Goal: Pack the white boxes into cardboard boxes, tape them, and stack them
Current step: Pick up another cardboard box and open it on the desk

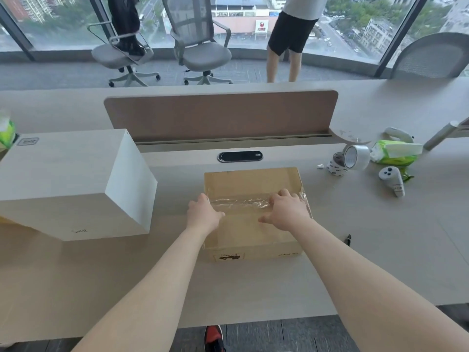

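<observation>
Left hand (204, 212) flat on the left end of the lid, thumb out, fingers pressing at the box edge and clamped on nothing. Right hand (286, 209) bent-fingered, bearing down on the right end of the clear tape strip (238, 201), thumb spread, also gripping nothing. Both are on the cardboard box (243, 181), which sits shut in the middle of the worktop (127, 275), just in front of the person. The strip runs left to right along the lid seam and looks wrinkled. Step in hand, as I read it, is smoothing the tape flat. Next would be lifting the sealed box to stack it, which calls for both hands moved to its sides. Left of it stands a large white box (63, 179), close but not touching; I cannot tell what it rests on. To the far right are a clear tape roll (356, 156) leaning on a printed tape roll (337, 165), a green tissue pack (393, 153) and a controller (392, 179). A pen (349, 238) lies near the box's right corner. A divider screen (220, 115) blocks any push away from the person. Another person (291, 39) stands by the window, well apart.
</observation>
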Motion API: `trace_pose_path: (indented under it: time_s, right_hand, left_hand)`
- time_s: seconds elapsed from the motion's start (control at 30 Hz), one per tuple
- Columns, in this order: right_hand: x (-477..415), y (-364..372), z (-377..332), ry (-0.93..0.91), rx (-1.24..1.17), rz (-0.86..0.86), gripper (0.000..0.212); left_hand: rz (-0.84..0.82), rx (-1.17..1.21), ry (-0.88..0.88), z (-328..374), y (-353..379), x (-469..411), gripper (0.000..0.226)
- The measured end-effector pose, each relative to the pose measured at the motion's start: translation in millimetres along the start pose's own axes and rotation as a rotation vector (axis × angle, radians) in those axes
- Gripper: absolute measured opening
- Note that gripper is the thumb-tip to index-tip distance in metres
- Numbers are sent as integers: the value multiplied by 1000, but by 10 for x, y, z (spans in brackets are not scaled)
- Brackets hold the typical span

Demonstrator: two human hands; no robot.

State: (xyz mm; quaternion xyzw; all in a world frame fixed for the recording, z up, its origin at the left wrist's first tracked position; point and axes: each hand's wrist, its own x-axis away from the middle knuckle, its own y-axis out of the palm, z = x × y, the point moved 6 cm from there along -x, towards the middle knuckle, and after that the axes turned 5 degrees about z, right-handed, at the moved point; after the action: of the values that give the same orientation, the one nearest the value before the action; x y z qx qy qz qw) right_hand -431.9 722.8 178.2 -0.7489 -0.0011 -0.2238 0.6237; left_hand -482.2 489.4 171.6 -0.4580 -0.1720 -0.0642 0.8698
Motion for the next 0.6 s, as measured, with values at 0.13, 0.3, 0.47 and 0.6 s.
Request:
trace_pose_path:
  time_s: [0.13, 0.3, 0.47, 0.6]
  right_hand:
    - [-23, 8, -34, -4, 21, -16, 73]
    - [-55, 33, -97, 1, 100, -56, 74]
    - [-45, -89, -59, -8, 42, -96, 78]
    - [24, -257, -23, 25, 0, -33, 68]
  left_hand:
    - [-16, -13, 28, -8, 31, -40, 59]
    - [-24, -66, 63, 12, 43, -87, 43]
    - [91, -191, 173, 207, -50, -81, 40]
    - [122, -219, 212, 269, -160, -8, 39]
